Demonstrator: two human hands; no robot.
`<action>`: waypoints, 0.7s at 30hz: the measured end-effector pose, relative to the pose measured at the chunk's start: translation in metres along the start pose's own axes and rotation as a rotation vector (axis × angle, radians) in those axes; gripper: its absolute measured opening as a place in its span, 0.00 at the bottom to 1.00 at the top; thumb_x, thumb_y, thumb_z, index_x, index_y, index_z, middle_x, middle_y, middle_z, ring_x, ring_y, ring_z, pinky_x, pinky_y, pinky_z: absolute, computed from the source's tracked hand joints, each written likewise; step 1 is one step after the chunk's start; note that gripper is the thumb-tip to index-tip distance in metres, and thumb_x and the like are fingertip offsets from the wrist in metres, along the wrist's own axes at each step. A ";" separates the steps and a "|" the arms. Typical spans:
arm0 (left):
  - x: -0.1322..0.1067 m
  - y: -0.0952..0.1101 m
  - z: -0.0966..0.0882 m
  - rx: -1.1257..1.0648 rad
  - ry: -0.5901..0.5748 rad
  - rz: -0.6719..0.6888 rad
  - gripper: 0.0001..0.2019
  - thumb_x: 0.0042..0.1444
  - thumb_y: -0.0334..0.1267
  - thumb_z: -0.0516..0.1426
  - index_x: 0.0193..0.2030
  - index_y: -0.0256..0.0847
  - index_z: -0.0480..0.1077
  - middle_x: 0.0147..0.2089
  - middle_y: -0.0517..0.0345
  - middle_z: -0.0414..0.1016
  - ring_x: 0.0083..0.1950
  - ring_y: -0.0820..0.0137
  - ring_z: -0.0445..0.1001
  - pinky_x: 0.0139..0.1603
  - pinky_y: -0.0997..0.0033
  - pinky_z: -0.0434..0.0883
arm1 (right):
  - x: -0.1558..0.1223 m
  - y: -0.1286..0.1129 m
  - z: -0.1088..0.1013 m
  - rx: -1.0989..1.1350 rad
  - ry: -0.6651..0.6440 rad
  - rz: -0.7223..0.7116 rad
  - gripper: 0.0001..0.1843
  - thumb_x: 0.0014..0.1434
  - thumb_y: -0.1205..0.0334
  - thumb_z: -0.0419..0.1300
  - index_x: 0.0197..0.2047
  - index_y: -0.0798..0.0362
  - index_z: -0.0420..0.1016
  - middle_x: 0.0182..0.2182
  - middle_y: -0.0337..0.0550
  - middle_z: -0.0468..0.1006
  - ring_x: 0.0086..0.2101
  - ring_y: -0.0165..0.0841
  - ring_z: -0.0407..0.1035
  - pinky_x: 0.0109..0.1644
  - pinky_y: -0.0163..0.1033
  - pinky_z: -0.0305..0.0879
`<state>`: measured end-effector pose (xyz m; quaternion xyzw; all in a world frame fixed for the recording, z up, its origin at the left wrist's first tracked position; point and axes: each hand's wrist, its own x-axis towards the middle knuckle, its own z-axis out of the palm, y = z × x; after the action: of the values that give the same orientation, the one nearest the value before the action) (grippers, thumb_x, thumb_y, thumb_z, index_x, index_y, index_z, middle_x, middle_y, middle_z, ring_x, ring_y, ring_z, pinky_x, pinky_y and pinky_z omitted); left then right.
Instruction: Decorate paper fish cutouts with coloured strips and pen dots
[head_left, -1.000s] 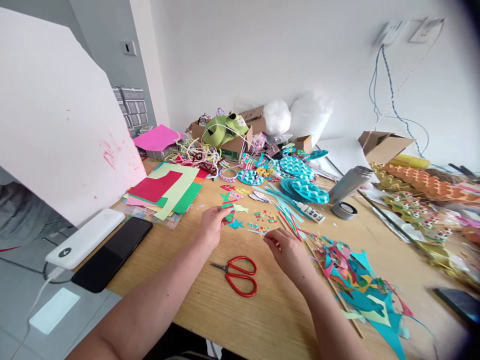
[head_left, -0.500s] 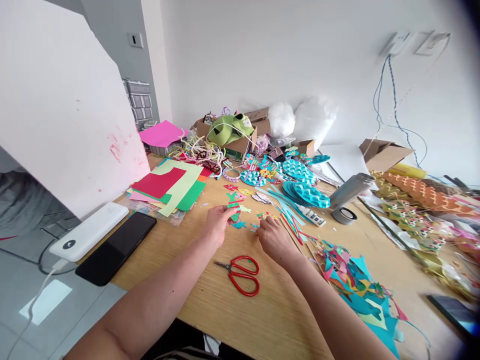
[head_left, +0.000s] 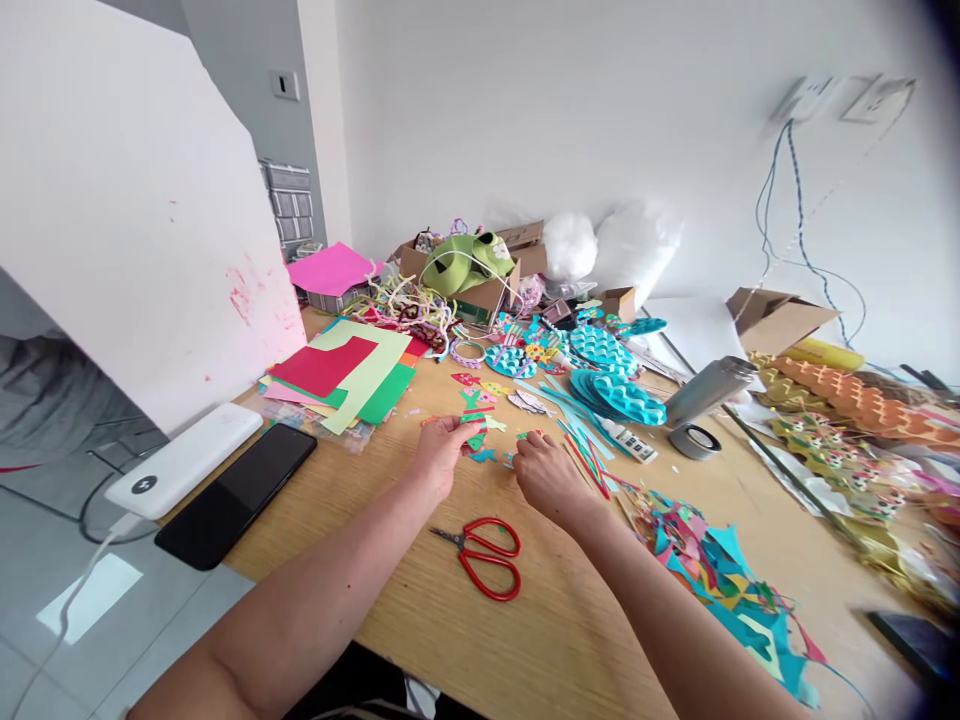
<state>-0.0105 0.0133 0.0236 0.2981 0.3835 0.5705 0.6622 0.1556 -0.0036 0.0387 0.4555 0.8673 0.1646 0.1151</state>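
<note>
Red-handled scissors (head_left: 463, 547) nearest; right hand (head_left: 549, 478) and left hand (head_left: 436, 455) beyond, green striped paper cutout (head_left: 475, 430) pinched in left.
Scissors crosswise on tabletop (head_left: 409, 600), tips leftward. Right fingers bunched beside small blue scraps (head_left: 508, 460); grip hidden, cannot tell. Cutout left of them, slightly farther, long axis roughly away from the body.

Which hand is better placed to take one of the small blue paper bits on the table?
Probably the right hand: its fingertips are down beside the small blue paper bits, while the left hand is pinching a green paper piece.
</note>
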 end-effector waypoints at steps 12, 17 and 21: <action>0.001 -0.003 -0.002 -0.025 -0.049 -0.036 0.10 0.38 0.37 0.66 0.28 0.35 0.77 0.27 0.54 0.77 0.28 0.71 0.72 0.31 0.71 0.69 | -0.004 0.018 0.000 0.153 0.113 0.135 0.09 0.57 0.69 0.55 0.31 0.56 0.78 0.32 0.50 0.77 0.40 0.40 0.67 0.41 0.39 0.58; -0.006 0.000 -0.001 -0.018 -0.175 -0.194 0.11 0.39 0.34 0.66 0.32 0.34 0.77 0.34 0.49 0.79 0.27 0.72 0.74 0.23 0.78 0.63 | -0.017 0.027 -0.006 0.907 0.189 0.397 0.10 0.54 0.60 0.54 0.27 0.54 0.73 0.25 0.40 0.76 0.28 0.31 0.67 0.31 0.34 0.60; -0.011 0.003 0.001 -0.042 -0.293 -0.304 0.12 0.42 0.32 0.64 0.36 0.32 0.77 0.40 0.44 0.79 0.31 0.71 0.77 0.24 0.79 0.65 | -0.024 0.017 -0.005 1.197 0.154 0.404 0.12 0.52 0.56 0.54 0.26 0.54 0.71 0.22 0.37 0.72 0.24 0.29 0.63 0.29 0.34 0.58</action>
<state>-0.0117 0.0025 0.0282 0.3025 0.3119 0.4224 0.7955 0.1801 -0.0157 0.0513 0.5823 0.7120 -0.2978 -0.2556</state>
